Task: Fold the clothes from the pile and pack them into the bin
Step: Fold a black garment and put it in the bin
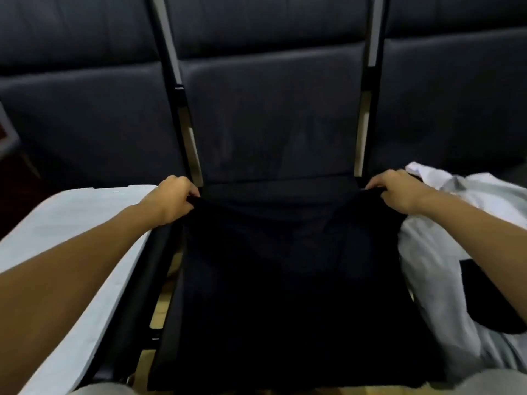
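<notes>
A black garment [285,280] lies spread over the middle seat in front of me. My left hand [174,199] pinches its far left corner and my right hand [399,192] pinches its far right corner, holding the far edge stretched between them. The pile of light grey and white clothes [445,223] lies on the seat to the right, with a dark piece [490,297] among it. A white bin [85,252] stands at the left under my left forearm; only its rim and side show, and its inside is hidden.
A row of dark padded seats [271,109] with metal armrest bars [182,109] fills the background. A yellowish floor [159,306] shows in the gap between the bin and the middle seat.
</notes>
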`<state>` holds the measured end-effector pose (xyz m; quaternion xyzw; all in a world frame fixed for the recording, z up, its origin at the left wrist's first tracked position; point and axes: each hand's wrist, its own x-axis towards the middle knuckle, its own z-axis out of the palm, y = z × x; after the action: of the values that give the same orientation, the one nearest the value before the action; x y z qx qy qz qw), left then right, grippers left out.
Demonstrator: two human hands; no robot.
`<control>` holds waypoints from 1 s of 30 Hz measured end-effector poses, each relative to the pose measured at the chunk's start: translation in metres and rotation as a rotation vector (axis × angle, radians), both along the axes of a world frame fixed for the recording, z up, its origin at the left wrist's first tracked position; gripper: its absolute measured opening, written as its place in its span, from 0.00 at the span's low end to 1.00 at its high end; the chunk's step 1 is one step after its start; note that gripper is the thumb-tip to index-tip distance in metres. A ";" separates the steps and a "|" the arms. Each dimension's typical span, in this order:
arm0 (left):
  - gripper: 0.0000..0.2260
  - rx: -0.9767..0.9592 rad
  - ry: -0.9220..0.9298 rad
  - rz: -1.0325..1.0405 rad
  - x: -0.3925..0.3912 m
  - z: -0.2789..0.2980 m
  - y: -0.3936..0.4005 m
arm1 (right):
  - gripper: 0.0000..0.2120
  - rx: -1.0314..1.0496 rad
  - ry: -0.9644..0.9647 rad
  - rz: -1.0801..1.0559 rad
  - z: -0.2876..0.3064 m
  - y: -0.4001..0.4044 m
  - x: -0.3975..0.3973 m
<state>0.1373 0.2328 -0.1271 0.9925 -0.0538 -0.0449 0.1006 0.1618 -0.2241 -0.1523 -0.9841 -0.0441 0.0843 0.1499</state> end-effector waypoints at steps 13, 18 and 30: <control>0.16 -0.216 -0.485 -0.314 0.020 -0.021 -0.012 | 0.22 0.019 -0.247 -0.019 -0.004 0.002 0.039; 0.19 -0.094 -0.068 -0.501 -0.062 -0.070 0.008 | 0.21 -0.084 -0.147 0.083 -0.042 0.005 -0.062; 0.15 -0.036 0.138 -0.331 -0.117 -0.111 -0.025 | 0.33 0.125 -0.199 0.324 -0.066 0.138 -0.161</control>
<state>0.0201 0.2079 -0.2377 0.9627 -0.2100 -0.1280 0.1133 0.0006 -0.0857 -0.2183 -0.9563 -0.2219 0.0068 0.1903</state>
